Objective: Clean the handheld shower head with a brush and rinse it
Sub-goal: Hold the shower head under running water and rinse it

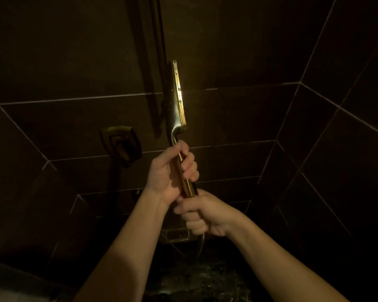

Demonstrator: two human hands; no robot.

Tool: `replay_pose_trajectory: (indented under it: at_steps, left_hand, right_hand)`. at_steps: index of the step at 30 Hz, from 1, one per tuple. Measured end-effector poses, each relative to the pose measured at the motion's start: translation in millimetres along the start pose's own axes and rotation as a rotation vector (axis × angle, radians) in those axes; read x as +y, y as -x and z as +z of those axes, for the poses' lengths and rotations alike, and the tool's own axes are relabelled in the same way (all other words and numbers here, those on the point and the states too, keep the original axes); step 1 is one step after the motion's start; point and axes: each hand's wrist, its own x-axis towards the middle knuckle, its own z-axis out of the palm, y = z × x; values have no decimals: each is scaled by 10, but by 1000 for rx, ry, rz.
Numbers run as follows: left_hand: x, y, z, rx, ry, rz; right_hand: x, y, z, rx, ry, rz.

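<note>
A: Counting first, what was there?

B: One shower head (pixel 177 99), one hose (pixel 200 245), one wall bracket (pixel 121 144), two hands.

A: And the hands?

B: The left hand (pixel 171 173) wrapped its fingers round the handle, just under the upright head. The right hand (pixel 202 214) clenched just below it, at the handle's lower end where the hose hung out. Both forearms reached up and forward, with the head held before the dark tiled wall (pixel 249 116).
</note>
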Motion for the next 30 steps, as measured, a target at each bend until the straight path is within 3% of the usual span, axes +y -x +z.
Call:
replay_pose_trajectory:
  at_steps: [4, 7, 11, 15, 17, 19, 21, 23, 28, 30]
  left_hand:
    - [-6, -40, 27, -215, 159, -67]
    - [-1, -94, 37, -228, 186, -152]
    - [-43, -115, 118, 255, -90, -85]
    - [-246, -82, 177, 801, -67, 50]
    - [-315, -47, 164, 894, -47, 102]
    - [-341, -11, 143, 904, -87, 124]
    - [-324, 23, 116, 828, -147, 116]
    - [-241, 54, 72, 644, -179, 88]
    - [135, 64, -15, -134, -33, 1]
    - [208, 28, 3, -325, 72, -22]
  right_hand:
    - [-10, 29, -12, -200, -48, 101]
    - [6, 35, -50, -147, -33, 110]
    - [9, 11, -96, 222, 202, 17]
    - [113, -53, -91, 592, 660, -89]
    - [191, -83, -75, 671, 749, -85]
    - [203, -75, -51, 642, 759, -102]
    - [152, -44, -19, 532, 685, -141]
    - [90, -13, 24, 418, 544, -149]
    - [-6, 17, 79, 86, 193, -21]
    - [-50, 14, 95, -34, 134, 29]
